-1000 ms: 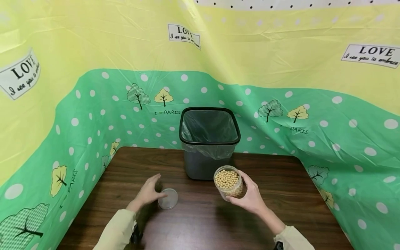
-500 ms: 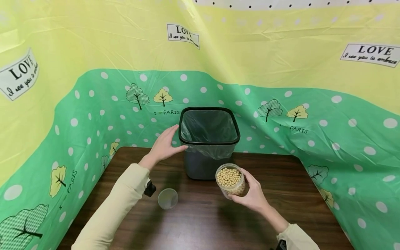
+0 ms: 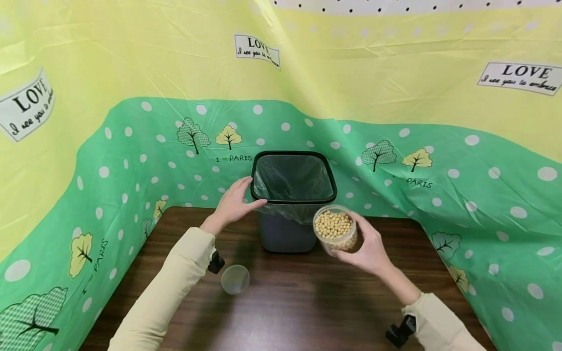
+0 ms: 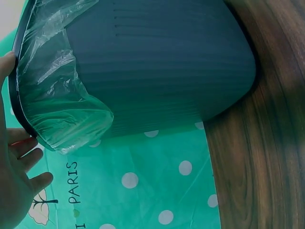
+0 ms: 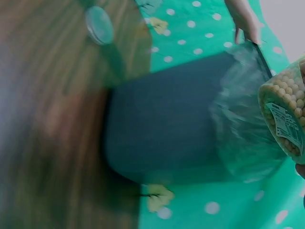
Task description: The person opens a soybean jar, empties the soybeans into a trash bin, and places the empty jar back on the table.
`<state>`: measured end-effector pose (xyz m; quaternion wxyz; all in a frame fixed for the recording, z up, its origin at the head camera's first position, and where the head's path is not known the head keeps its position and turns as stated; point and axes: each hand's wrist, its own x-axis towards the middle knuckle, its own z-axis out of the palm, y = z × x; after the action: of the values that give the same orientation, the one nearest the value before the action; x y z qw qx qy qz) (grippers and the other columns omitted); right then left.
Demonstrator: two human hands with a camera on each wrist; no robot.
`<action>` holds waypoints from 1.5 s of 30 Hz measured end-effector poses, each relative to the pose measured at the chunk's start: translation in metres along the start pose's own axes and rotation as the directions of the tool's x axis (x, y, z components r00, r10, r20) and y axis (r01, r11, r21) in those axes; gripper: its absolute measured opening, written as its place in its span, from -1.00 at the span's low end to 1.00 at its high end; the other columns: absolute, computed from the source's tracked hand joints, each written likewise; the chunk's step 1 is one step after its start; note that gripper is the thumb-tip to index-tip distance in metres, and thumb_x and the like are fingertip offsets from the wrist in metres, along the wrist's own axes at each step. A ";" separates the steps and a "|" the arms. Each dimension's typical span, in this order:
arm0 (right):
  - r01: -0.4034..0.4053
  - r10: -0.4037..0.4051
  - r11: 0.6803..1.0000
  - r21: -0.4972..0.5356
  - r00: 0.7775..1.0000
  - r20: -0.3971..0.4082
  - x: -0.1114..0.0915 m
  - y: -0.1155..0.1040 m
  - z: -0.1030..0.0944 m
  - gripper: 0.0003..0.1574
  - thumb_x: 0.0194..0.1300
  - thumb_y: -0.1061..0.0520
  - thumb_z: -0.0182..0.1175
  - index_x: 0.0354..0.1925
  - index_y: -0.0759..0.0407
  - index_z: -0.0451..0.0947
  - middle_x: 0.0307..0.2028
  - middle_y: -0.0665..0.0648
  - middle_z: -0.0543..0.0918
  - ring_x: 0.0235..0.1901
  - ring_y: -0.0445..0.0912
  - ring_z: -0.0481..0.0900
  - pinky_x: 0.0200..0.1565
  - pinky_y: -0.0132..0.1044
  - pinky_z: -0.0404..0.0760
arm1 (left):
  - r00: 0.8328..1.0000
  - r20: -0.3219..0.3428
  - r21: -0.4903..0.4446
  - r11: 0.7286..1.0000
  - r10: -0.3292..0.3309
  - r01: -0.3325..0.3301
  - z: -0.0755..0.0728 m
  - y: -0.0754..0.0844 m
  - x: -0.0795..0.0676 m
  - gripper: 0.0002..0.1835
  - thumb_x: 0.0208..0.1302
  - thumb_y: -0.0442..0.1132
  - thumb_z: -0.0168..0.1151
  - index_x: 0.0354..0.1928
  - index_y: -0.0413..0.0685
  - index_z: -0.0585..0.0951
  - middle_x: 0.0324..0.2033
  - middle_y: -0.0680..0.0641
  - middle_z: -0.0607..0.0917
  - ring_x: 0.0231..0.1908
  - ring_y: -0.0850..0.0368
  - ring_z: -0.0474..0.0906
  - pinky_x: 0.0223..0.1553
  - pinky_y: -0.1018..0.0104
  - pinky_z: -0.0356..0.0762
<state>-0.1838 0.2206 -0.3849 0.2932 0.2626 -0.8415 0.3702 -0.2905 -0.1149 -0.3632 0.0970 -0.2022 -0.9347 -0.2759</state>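
In the head view a dark grey trash can (image 3: pixel 283 234) with a black rim stands at the back of the table, lined with a clear bag (image 3: pixel 293 170). My left hand (image 3: pixel 230 205) holds its rim at the left corner, thumb on the front edge and fingertips on the side. My right hand (image 3: pixel 369 249) grips a clear, uncovered jar of soybeans (image 3: pixel 334 230), raised just right of the can and tilted toward me. A label shows on the jar's underside in the right wrist view. The round clear lid (image 3: pixel 235 280) lies on the table below my left forearm.
The dark wood table (image 3: pixel 281 317) ends at a green and yellow printed curtain (image 3: pixel 382 97), which rises close behind the can and along both sides. Black wrist cameras (image 3: pixel 400 331) are strapped at the sleeves.
My left hand has left the lid area and moved up to the can's rim. My right hand has raised the jar and carried it slightly right and forward.
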 end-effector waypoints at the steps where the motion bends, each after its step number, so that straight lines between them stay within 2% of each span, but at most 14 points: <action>1: 0.005 -0.005 1.000 -0.012 1.000 -0.012 0.006 0.006 -0.003 0.21 -0.56 0.22 0.55 0.19 0.33 0.30 0.01 0.33 0.49 -0.04 0.05 0.46 0.01 -0.59 0.27 | 1.000 0.002 -0.005 1.000 -0.006 0.006 0.000 0.000 0.000 -0.10 0.10 0.28 0.11 0.34 -0.17 0.18 0.32 -0.11 0.19 0.31 -0.02 0.07 0.23 0.00 0.14; 3: 0.009 -0.010 1.000 -0.028 0.999 -0.034 0.019 0.017 -0.011 0.24 -0.56 0.20 0.55 0.22 0.26 0.28 0.02 0.30 0.48 -0.04 0.03 0.45 -0.01 -0.59 0.30 | 1.000 0.006 -0.015 1.000 -0.022 0.022 -0.001 0.001 0.000 -0.10 0.09 0.28 0.12 0.34 -0.16 0.19 0.32 -0.10 0.19 0.31 -0.01 0.07 0.22 -0.01 0.15; 6: 0.010 -0.013 0.998 -0.054 0.999 -0.052 0.043 0.021 -0.022 0.24 -0.53 0.19 0.54 0.24 0.24 0.26 0.02 0.31 0.47 -0.07 0.07 0.45 -0.08 -0.51 0.39 | 0.999 0.010 -0.031 0.999 -0.039 0.039 -0.003 0.002 0.001 -0.10 0.07 0.27 0.15 0.33 -0.17 0.20 0.31 -0.09 0.21 0.30 -0.03 0.09 0.22 -0.02 0.15; 9: 0.024 -0.028 0.995 -0.100 0.998 -0.048 0.069 0.027 -0.029 0.26 -0.48 0.15 0.52 0.28 0.22 0.21 0.03 0.32 0.45 -0.05 0.12 0.44 -0.11 -0.20 0.49 | 0.998 0.014 -0.045 0.998 -0.054 0.054 -0.004 0.004 0.002 -0.10 0.06 0.25 0.17 0.32 -0.17 0.22 0.30 -0.09 0.22 0.29 -0.03 0.10 0.21 -0.02 0.16; 11: 0.035 -0.039 0.989 -0.144 0.999 -0.030 0.086 0.032 -0.032 0.26 -0.44 0.10 0.50 0.29 0.21 0.18 0.03 0.35 0.43 -0.04 0.17 0.43 -0.14 0.04 0.47 | 0.998 0.017 -0.050 0.997 -0.062 0.063 -0.004 0.004 0.002 -0.11 0.06 0.25 0.17 0.31 -0.16 0.23 0.30 -0.09 0.22 0.29 -0.03 0.11 0.21 -0.02 0.16; 13: 0.042 -0.043 0.984 -0.176 0.999 -0.005 0.100 0.039 -0.033 0.24 -0.41 0.08 0.48 0.29 0.23 0.18 0.03 0.37 0.42 -0.03 0.21 0.40 -0.15 0.17 0.43 | 0.997 0.021 -0.057 0.996 -0.068 0.069 -0.004 0.005 0.002 -0.11 0.05 0.25 0.18 0.31 -0.16 0.23 0.30 -0.09 0.23 0.29 -0.03 0.11 0.21 -0.02 0.17; 16: 0.058 -0.052 0.976 -0.210 0.998 0.033 0.116 0.049 -0.033 0.19 -0.38 0.05 0.46 0.26 0.26 0.20 0.01 0.38 0.41 -0.06 0.21 0.40 -0.17 0.20 0.44 | 0.997 0.026 -0.072 0.994 -0.079 0.081 -0.004 0.006 0.002 -0.12 0.05 0.24 0.19 0.31 -0.15 0.23 0.30 -0.08 0.23 0.29 -0.03 0.11 0.21 -0.02 0.16; 19: 0.110 -0.093 0.962 -0.249 0.993 0.077 0.129 0.061 -0.032 0.14 -0.37 0.06 0.45 0.23 0.29 0.21 -0.01 0.37 0.40 -0.09 0.20 0.41 -0.19 0.18 0.46 | 0.995 0.032 -0.086 0.992 -0.090 0.092 -0.003 0.007 0.003 -0.12 0.05 0.24 0.19 0.31 -0.14 0.23 0.31 -0.07 0.22 0.29 -0.03 0.10 0.21 -0.01 0.16; 21: 0.171 -0.144 0.943 -0.285 0.983 0.113 0.135 0.068 -0.032 0.14 -0.38 0.05 0.45 0.22 0.30 0.22 0.00 0.36 0.40 -0.10 0.20 0.42 -0.21 0.17 0.47 | 0.995 0.031 -0.093 0.991 -0.095 0.097 -0.002 0.007 0.003 -0.12 0.05 0.24 0.20 0.31 -0.14 0.23 0.31 -0.07 0.22 0.29 -0.02 0.10 0.21 -0.01 0.17; 26: 0.313 -0.255 0.872 -0.375 0.947 0.197 0.145 0.080 -0.032 0.20 -0.44 0.02 0.46 0.22 0.30 0.20 0.05 0.36 0.39 -0.09 0.22 0.43 -0.20 0.15 0.48 | 0.995 0.018 -0.119 0.988 -0.097 0.098 0.000 0.006 0.003 -0.12 0.04 0.21 0.22 0.31 -0.14 0.23 0.30 -0.06 0.23 0.29 -0.02 0.12 0.20 0.00 0.18; 34: 0.397 -0.316 0.827 -0.399 0.914 0.255 0.151 0.088 -0.032 0.24 -0.47 0.01 0.48 0.21 0.39 0.19 0.07 0.42 0.35 0.04 0.27 0.33 -0.04 0.18 0.42 | 0.994 0.006 -0.123 0.987 -0.105 0.105 0.001 0.003 0.003 -0.11 0.02 0.23 0.23 0.31 -0.11 0.24 0.30 -0.03 0.24 0.28 0.00 0.14 0.19 0.02 0.21; 37: 0.441 -0.360 0.792 -0.422 0.896 0.260 0.152 0.093 -0.033 0.24 -0.49 0.02 0.47 0.19 0.41 0.20 0.05 0.43 0.37 0.03 0.27 0.34 0.03 0.17 0.37 | 0.995 0.005 -0.133 0.986 -0.098 0.098 0.001 0.002 0.004 -0.11 0.02 0.23 0.23 0.31 -0.12 0.24 0.30 -0.04 0.23 0.28 -0.01 0.13 0.19 0.01 0.21; 40: 0.496 -0.417 0.743 -0.449 0.868 0.269 0.153 0.097 -0.034 0.25 -0.52 0.01 0.47 0.18 0.42 0.21 0.05 0.43 0.38 0.02 0.28 0.37 0.07 0.14 0.35 | 0.995 0.002 -0.141 0.985 -0.098 0.097 0.001 0.002 0.003 -0.11 0.02 0.22 0.24 0.31 -0.13 0.24 0.30 -0.04 0.23 0.28 -0.02 0.14 0.19 0.00 0.20; 45: 0.560 -0.492 0.688 -0.462 0.827 0.272 0.157 0.099 -0.034 0.23 -0.55 0.03 0.47 0.16 0.41 0.24 0.05 0.42 0.39 0.02 0.28 0.38 0.02 0.12 0.41 | 0.995 0.002 -0.154 0.983 -0.104 0.103 0.000 0.002 0.003 -0.12 0.02 0.20 0.25 0.31 -0.12 0.25 0.30 -0.03 0.24 0.26 0.00 0.18 0.17 0.03 0.25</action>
<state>-0.3473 0.2697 -0.3047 0.3932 0.4257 -0.8149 0.0099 -0.2924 -0.1126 -0.3620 0.0696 -0.1593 -0.9196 -0.3524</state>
